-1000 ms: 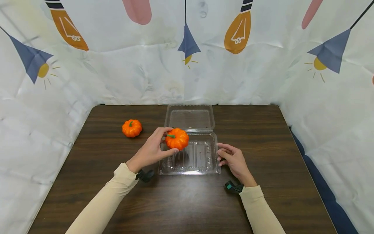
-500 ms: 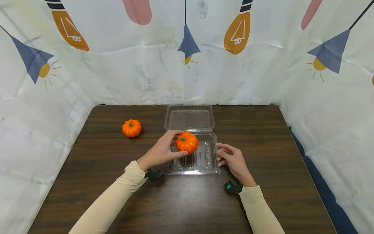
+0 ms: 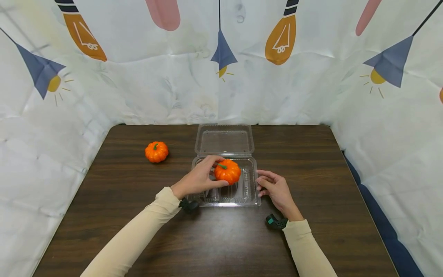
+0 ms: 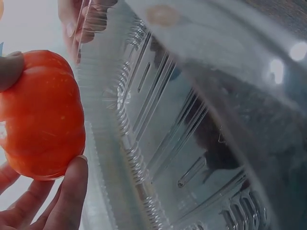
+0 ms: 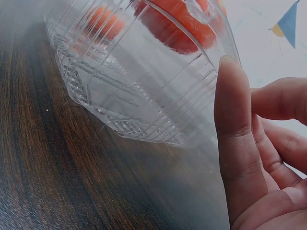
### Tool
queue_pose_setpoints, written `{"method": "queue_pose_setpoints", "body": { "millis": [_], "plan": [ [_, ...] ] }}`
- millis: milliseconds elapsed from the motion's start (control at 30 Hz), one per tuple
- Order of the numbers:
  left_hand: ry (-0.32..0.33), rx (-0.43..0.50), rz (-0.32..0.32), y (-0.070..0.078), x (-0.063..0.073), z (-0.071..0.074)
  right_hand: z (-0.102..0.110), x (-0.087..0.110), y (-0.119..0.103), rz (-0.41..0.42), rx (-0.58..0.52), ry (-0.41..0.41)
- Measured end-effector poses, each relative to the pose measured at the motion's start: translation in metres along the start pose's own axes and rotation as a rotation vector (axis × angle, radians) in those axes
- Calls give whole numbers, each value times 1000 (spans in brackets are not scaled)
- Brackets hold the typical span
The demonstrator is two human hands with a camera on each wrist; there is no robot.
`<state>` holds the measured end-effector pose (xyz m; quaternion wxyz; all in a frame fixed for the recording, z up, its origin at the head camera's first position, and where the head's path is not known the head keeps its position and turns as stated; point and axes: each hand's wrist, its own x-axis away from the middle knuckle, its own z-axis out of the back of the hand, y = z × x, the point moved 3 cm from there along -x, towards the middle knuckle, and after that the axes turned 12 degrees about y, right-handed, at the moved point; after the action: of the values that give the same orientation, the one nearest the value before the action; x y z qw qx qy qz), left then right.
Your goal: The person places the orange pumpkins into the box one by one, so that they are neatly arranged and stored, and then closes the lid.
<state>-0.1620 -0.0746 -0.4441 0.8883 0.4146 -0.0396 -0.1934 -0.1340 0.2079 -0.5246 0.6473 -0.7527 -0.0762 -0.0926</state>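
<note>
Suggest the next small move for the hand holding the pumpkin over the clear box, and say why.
Probably lower the pumpkin the last bit and let go. The left hand grips it over the open box, and the left wrist view shows it above the ribbed floor. The right hand rests at the box's right edge.

dark wood table (image 3: pixel 138 231) carries a clear clamshell container (image 3: pixel 247 192) and a small pumpkin (image 3: pixel 157 151).
</note>
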Motion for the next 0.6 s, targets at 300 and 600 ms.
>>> {"method": "queue_pose_setpoints", "body": {
  "millis": [300, 600],
  "plan": [
    [-28, 28, 9, -5, -9, -10, 0, 0, -1, -3, 5, 0],
    [-79, 13, 7, -2, -14, -16, -1, 1, -1, -16, 10, 12]
  ]
}}
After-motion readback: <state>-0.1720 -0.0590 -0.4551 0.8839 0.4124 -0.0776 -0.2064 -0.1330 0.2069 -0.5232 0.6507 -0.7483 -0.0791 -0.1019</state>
